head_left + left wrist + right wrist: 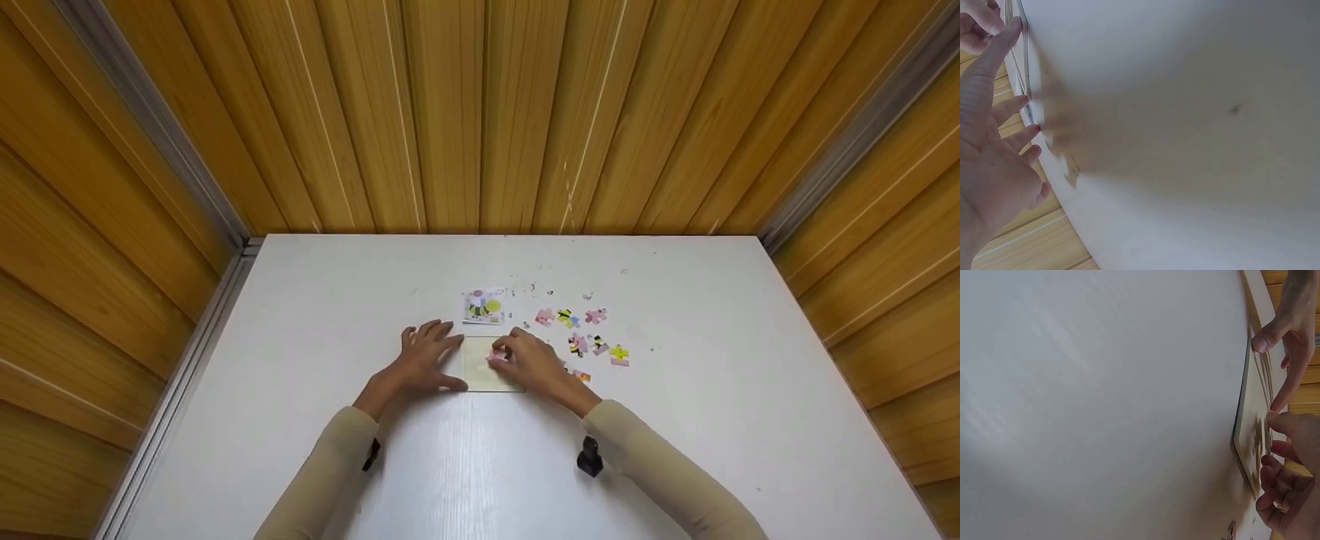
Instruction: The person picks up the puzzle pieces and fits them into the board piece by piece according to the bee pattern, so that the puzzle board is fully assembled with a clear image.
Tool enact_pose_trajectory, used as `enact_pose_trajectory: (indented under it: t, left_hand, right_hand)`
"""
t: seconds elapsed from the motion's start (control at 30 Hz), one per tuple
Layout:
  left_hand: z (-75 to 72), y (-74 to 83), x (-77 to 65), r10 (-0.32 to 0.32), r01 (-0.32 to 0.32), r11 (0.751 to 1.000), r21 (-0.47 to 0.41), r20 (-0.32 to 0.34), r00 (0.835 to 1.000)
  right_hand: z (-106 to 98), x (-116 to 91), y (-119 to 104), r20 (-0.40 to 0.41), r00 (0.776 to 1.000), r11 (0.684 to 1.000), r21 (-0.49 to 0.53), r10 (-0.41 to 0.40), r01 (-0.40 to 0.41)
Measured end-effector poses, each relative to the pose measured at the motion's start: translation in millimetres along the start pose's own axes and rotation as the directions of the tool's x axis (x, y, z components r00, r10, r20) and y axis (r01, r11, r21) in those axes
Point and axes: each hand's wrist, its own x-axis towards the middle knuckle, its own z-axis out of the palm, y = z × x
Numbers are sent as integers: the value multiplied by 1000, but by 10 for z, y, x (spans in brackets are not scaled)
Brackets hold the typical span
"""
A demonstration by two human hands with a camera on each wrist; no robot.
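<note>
A pale, square puzzle tray with a raised rim lies on the white table. My left hand is spread along its left side, thumb at the near left corner and a fingertip at the far left corner. Over the tray's right half, my right hand pinches a pink and red jigsaw piece between thumb and fingers. In the right wrist view the tray shows side-on, with my left hand at its far end; the piece is hidden by the right fingers there.
Behind the tray lies a picture card of a striped bee. Several loose jigsaw pieces are scattered to the right, among them a yellow one and a pink one. Small dark crumbs dot the table's far part. Wood-panelled walls enclose the table.
</note>
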Motion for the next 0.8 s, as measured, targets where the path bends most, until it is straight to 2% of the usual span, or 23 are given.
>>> enact_pose_trajectory:
  t: [0.23, 0.5, 0.67, 0.8]
  left_hand:
    - [-26, 41, 5, -23, 23, 1000, 14, 2, 1000]
    - [-25, 53, -9, -1, 1, 1000, 0, -10, 1000]
    - [-26, 47, -5, 6, -6, 1000, 3, -22, 1000]
    - [-38, 53, 8, -6, 6, 1000, 23, -3, 1000]
  right_hand:
    - [-43, 11, -6, 32, 999, 1000, 20, 17, -17]
    - [-157, -22, 9, 159, 987, 998, -49, -23, 32]
    - [-128, 4, 37, 118, 992, 997, -50, -47, 53]
    - [-75, 34, 25, 85, 996, 999, -30, -16, 19]
